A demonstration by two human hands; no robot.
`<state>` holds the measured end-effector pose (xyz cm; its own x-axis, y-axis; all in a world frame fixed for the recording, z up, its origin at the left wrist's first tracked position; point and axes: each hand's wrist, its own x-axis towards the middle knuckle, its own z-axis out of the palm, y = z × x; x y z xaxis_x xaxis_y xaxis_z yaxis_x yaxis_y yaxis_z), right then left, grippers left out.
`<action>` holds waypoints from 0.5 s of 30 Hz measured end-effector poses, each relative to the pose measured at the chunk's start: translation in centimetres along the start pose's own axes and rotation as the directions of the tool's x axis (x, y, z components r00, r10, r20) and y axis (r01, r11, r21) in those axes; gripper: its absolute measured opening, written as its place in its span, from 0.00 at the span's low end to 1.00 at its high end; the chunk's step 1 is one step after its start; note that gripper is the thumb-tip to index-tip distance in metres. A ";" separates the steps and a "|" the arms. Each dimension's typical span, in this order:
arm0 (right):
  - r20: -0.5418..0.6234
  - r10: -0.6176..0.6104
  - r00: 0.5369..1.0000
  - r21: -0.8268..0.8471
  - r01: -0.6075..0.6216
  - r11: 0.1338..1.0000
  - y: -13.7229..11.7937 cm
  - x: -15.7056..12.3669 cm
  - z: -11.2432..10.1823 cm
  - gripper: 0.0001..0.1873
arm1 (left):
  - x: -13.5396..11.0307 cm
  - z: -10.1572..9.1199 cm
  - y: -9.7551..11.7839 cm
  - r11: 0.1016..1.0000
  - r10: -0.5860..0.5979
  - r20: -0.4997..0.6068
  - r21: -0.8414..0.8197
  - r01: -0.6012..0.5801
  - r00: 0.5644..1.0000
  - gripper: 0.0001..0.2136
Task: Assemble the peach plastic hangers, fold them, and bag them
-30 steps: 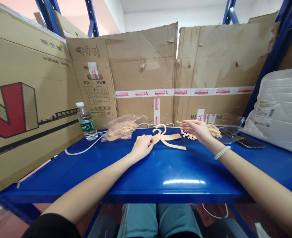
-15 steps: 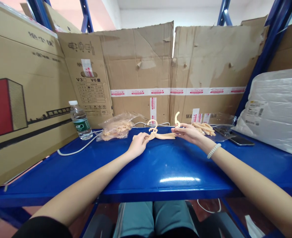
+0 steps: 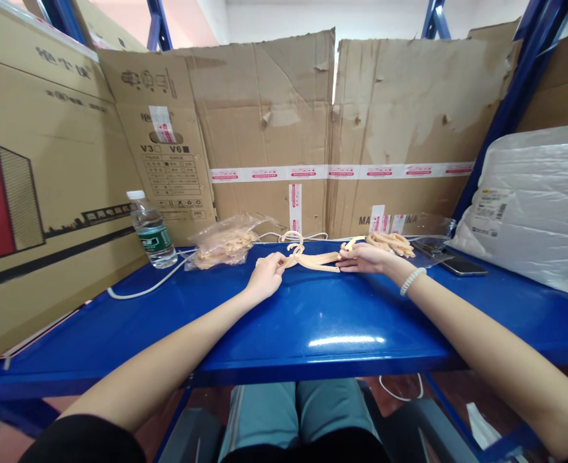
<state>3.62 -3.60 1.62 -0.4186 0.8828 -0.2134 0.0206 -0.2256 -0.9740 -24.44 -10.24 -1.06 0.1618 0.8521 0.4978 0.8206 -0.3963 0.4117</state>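
Observation:
Small beige plastic hangers [image 3: 313, 259] lie stacked on the blue shelf [image 3: 313, 321] in front of me. My left hand [image 3: 266, 276] pinches the left end of this stack near the hooks. My right hand [image 3: 367, 257] grips another beige hanger piece and rests it against the stack's right end. A white bead bracelet circles my right wrist. A loose pile of more beige hangers [image 3: 390, 242] lies on clear plastic just beyond my right hand.
A clear bag of beige hangers [image 3: 223, 244] and a water bottle [image 3: 151, 229] stand at the back left, with a white cable [image 3: 144, 288] beside them. A phone [image 3: 460, 265] and a white wrapped bundle [image 3: 534, 206] sit right. Cardboard boxes [image 3: 274, 128] wall the back and left.
My right hand picked up a hanger from the loose pile, lifted it, then brought it down onto the stack held by my left hand. The view shifted slightly.

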 end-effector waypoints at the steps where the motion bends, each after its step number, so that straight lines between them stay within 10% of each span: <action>1: 0.009 0.015 1.000 0.005 -0.015 1.000 -0.1 0.0 0.0 0.11 | 0.0 0.0 0.1 1.000 0.002 0.000 -0.002 -0.002 1.000 0.05; 15: 0.147 0.109 0.983 -0.023 -0.106 0.994 -0.2 -0.1 -0.9 0.05 | -0.2 -0.3 0.9 1.000 0.018 0.007 -0.003 -0.018 1.000 0.07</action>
<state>4.44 -3.28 1.74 -0.5429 0.7827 -0.3043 0.0863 -0.3085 -0.9473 -23.93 -10.82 -0.56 0.1803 0.8469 0.5002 0.8159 -0.4128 0.4049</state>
